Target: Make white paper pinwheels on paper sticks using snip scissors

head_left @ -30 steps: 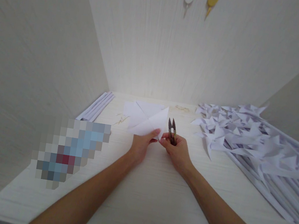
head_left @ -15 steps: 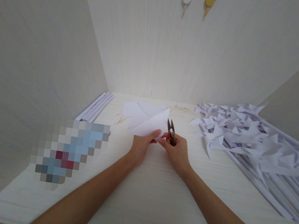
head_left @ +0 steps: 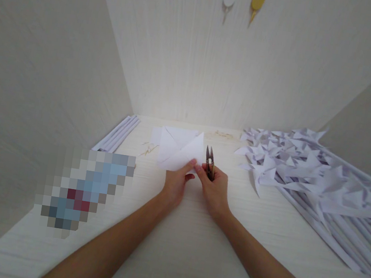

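fingers of my l hand clamp the white paper by its near r corner. it lies fwd-left of my r hand, which grips snips, long axis pointing away, just beside the paper's r edge.

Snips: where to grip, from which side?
Probably the handles, from the person's side: the blades point away from the person, tips apart, so that approach should avoid the edges. The right hand holds them that way.
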`<control>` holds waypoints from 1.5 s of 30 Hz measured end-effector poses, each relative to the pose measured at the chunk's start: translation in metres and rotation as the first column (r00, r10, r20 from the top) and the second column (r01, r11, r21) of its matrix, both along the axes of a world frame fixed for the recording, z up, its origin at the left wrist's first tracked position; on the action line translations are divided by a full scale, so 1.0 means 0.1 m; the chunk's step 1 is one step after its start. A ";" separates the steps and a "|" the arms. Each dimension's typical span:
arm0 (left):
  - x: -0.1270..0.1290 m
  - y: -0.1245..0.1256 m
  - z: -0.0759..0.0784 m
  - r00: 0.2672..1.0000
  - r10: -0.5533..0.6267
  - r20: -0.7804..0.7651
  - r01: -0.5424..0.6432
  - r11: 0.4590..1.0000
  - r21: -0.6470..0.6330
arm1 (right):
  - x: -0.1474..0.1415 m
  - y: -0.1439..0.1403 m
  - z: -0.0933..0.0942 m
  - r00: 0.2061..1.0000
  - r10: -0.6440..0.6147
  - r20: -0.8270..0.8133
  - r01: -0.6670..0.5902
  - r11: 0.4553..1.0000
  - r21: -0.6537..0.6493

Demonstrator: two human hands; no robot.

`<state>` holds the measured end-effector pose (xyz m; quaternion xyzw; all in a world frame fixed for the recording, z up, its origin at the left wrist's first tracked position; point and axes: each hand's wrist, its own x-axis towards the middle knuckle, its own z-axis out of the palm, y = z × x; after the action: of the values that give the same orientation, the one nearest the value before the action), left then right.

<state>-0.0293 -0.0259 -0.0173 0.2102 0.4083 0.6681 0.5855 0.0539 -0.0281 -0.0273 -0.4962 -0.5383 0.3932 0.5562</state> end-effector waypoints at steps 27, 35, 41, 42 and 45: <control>-0.18 0.09 0.05 0.994 0.097 -0.052 -0.094 0.993 0.067 | 0.11 -0.06 0.00 0.928 0.365 0.077 -0.347 0.920 -0.182; -0.20 0.08 0.07 0.996 0.082 -0.018 -0.081 0.994 0.078 | 0.10 -0.10 -0.02 0.893 0.416 0.172 -0.390 0.906 -0.166; -0.21 0.08 0.07 0.994 0.108 -0.004 -0.108 0.993 0.051 | 0.08 -0.11 -0.03 0.908 0.398 0.131 -0.375 0.911 -0.171; -0.21 0.08 0.07 0.994 0.109 -0.002 -0.109 0.993 0.048 | 0.08 -0.11 -0.03 0.908 0.401 0.123 -0.378 0.910 -0.172; -0.21 0.08 0.08 0.994 0.110 0.004 -0.110 0.993 0.039 | 0.09 -0.11 -0.02 0.901 0.413 0.130 -0.390 0.905 -0.173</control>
<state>-0.0502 -0.0179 -0.0089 0.1982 0.4055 0.7075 0.5437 0.0627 -0.0390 -0.0296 -0.4432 -0.6436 0.4949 0.3801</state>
